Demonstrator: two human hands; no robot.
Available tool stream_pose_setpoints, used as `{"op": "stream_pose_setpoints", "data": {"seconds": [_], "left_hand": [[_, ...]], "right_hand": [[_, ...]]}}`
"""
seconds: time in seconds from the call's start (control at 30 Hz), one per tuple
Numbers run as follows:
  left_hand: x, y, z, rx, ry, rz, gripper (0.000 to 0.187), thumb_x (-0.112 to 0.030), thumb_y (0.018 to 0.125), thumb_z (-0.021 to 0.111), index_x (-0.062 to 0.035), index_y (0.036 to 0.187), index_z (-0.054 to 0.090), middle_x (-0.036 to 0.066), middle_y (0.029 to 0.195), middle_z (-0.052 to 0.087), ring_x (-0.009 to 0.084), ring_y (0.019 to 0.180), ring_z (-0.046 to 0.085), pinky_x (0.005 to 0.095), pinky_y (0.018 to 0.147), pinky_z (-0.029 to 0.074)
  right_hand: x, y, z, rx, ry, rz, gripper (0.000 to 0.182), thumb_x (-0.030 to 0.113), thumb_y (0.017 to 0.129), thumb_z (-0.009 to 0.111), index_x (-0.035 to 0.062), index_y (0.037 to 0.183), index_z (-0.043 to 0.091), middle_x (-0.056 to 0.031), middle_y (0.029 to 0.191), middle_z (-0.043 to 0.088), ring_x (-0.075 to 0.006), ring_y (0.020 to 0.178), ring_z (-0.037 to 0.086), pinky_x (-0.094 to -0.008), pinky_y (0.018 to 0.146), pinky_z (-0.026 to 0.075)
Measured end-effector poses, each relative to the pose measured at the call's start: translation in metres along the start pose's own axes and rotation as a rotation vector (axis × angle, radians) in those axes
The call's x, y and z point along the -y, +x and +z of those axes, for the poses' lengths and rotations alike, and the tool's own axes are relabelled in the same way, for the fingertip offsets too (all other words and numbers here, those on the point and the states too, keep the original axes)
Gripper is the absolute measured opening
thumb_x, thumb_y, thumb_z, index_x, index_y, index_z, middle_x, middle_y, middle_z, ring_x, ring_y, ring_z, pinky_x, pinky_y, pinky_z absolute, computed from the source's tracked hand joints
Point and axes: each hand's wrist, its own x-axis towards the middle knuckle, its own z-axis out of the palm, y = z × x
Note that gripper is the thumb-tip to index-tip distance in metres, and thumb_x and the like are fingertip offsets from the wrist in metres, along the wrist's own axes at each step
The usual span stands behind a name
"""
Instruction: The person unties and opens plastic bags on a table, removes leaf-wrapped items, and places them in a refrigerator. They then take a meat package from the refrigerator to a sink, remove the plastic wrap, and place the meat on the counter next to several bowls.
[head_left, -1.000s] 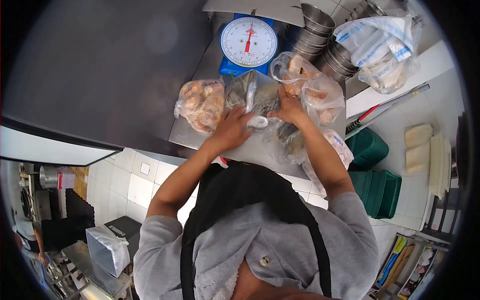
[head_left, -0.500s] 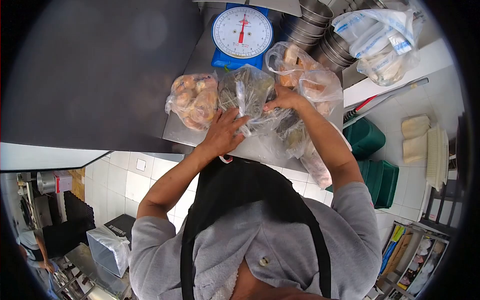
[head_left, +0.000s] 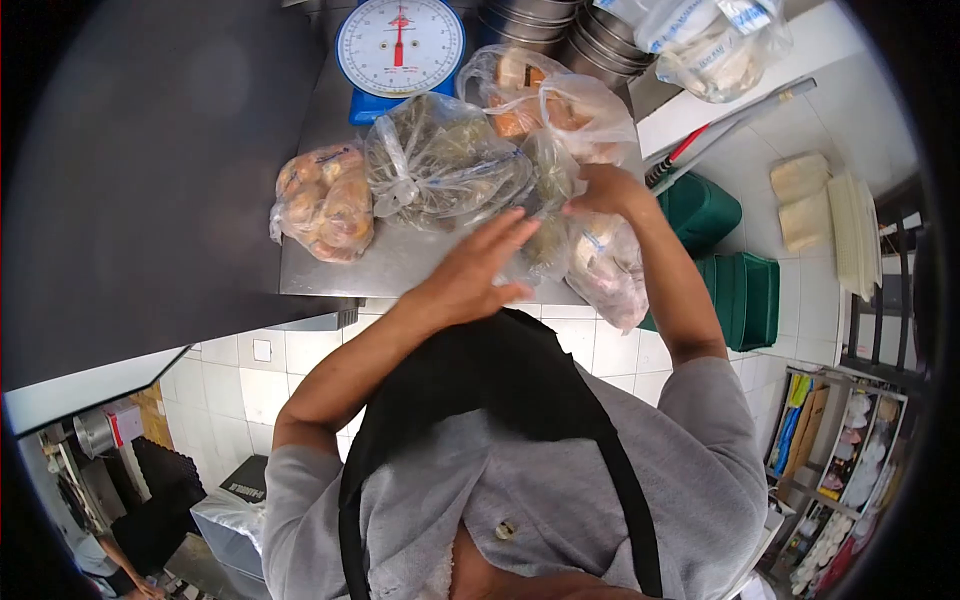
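My left hand [head_left: 478, 268] is open, fingers spread, above the table's front part and beside a clear plastic bag [head_left: 545, 235] with greenish contents. My right hand [head_left: 612, 190] is at that bag's right side, thumb and fingers apart; some fingertips are hard to see. To the left lies a knotted clear bag [head_left: 440, 150] of dark green, leafy-looking stuff. Left of it sits a bag of round brownish-orange items [head_left: 325, 205]. A bag of orange chunks [head_left: 560, 100] lies behind my right hand. A bag of pale pinkish contents [head_left: 608, 270] hangs partly over the front edge.
A blue dial scale [head_left: 400, 50] stands at the back of the metal table [head_left: 310, 270], near stacked metal containers [head_left: 605, 50]. White plastic bags [head_left: 715, 45] are at the upper right. Green bins [head_left: 740, 300] stand at the right. Another person's arm [head_left: 122, 562] shows at lower left.
My view has shifted to the right. Both hands have left the knotted bag of green stuff and moved right, to the bag beside it. My left hand has lifted with its fingers spread.
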Motion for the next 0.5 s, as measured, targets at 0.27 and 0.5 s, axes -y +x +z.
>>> {"op": "stream_pose_setpoints", "data": {"seconds": [0.27, 0.5], "left_hand": [[0.113, 0.028, 0.060, -0.256, 0.064, -0.068, 0.058, -0.002, 0.074, 0.059, -0.0130, 0.129, 0.044, 0.016, 0.123, 0.051, 0.0275, 0.109, 0.053, 0.0379, 0.088, 0.043], [0.097, 0.043, 0.021, -0.647, -1.225, -0.476, 0.020, -0.004, 0.087, 0.044, -0.0023, 0.101, 0.058, 0.009, 0.091, 0.062, 0.0186, 0.080, 0.061, 0.0294, 0.071, 0.052]], "right_hand": [[-0.007, 0.050, 0.061, -0.233, 0.475, -0.229, 0.098, 0.052, 0.053, 0.077, -0.0045, 0.126, 0.044, -0.0262, 0.128, 0.046, -0.0363, 0.121, 0.042, -0.0372, 0.099, 0.036], [0.005, 0.037, 0.028, 0.339, 1.093, 0.114, 0.077, 0.041, 0.067, 0.078, -0.0026, 0.121, 0.047, -0.0134, 0.112, 0.057, -0.0204, 0.103, 0.055, -0.0374, 0.081, 0.048]]}}
